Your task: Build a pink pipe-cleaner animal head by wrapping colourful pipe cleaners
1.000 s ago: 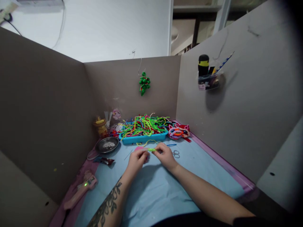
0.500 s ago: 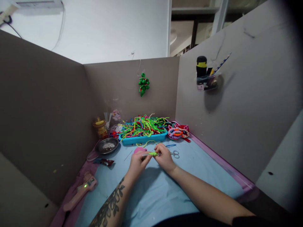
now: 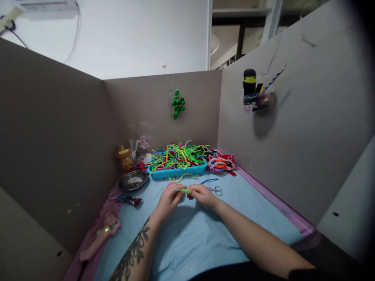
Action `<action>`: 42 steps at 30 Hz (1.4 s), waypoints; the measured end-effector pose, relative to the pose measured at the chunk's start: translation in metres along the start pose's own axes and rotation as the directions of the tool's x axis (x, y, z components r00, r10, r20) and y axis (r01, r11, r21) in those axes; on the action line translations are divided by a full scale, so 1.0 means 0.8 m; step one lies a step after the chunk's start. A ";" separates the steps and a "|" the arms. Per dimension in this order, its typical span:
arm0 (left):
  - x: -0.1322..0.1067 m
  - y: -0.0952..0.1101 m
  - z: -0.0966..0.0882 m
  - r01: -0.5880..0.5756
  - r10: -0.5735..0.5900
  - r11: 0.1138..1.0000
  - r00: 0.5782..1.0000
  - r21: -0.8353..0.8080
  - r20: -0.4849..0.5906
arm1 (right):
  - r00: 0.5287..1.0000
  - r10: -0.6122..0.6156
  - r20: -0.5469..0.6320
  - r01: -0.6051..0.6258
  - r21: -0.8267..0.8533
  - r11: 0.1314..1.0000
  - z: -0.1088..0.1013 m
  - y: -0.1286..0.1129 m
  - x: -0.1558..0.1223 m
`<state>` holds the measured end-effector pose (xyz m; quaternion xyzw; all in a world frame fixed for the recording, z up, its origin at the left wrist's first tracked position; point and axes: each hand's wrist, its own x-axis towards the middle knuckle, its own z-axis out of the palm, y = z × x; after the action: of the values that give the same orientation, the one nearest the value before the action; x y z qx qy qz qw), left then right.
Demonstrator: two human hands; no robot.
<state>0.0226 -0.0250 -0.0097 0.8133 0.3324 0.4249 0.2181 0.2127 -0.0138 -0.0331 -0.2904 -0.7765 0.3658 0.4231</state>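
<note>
Above the blue cloth, my left hand (image 3: 170,200) is closed on a thin pale stick with a bright green pipe cleaner (image 3: 185,191) coiled at its end. My right hand (image 3: 205,196) pinches the other end of the green coil. A small dark red piece (image 3: 190,197) shows just below the right fingertips; whether it is joined to the coil I cannot tell. Behind my left hand lies a pink round thing (image 3: 172,184), partly hidden. Scissors (image 3: 216,190) lie just right of my right hand, their blades partly covered.
A blue tray (image 3: 178,172) heaped with coloured pipe cleaners stands at the back. Left are a metal dish (image 3: 129,180) of small white bits, a jar (image 3: 125,160) and a pink glue gun (image 3: 99,240). Fuzzy craft figures (image 3: 218,164) sit right of the tray. Grey panels surround the table.
My right hand has turned and lowered slightly, its fingers now flatter along the green coil. The dark red piece has come into view below it. My left hand has shifted slightly left.
</note>
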 end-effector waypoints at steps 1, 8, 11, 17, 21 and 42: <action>0.000 -0.001 0.001 0.029 -0.029 1.000 0.999 -0.004 -0.016 | 0.999 0.013 -0.030 -0.012 0.009 1.000 0.000 0.000 0.000; 0.001 -0.001 0.011 0.243 -0.266 0.940 0.961 -0.237 -0.071 | 0.961 0.067 -0.269 -0.052 0.063 0.997 0.001 -0.001 0.004; 0.000 0.003 0.013 0.252 -0.275 0.930 0.960 -0.268 -0.049 | 0.940 0.074 -0.334 -0.066 0.035 0.997 0.002 0.002 0.004; -0.001 0.004 0.013 0.246 -0.265 0.944 0.963 -0.221 -0.059 | 0.900 0.061 -0.432 -0.097 -0.062 0.993 0.005 0.007 0.005; 0.000 0.004 0.014 0.267 -0.289 0.937 0.954 -0.225 -0.073 | 0.886 0.013 -0.463 -0.097 -0.157 0.983 0.008 0.005 0.004; 0.001 0.009 -0.002 0.289 -0.319 0.912 0.946 -0.289 -0.061 | 0.992 0.015 -0.124 -0.016 -0.002 1.000 0.005 0.000 0.003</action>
<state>0.0242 -0.0293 -0.0041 0.6890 0.4037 0.4710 0.3749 0.2077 -0.0131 -0.0336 -0.3192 -0.7471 0.3491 0.4670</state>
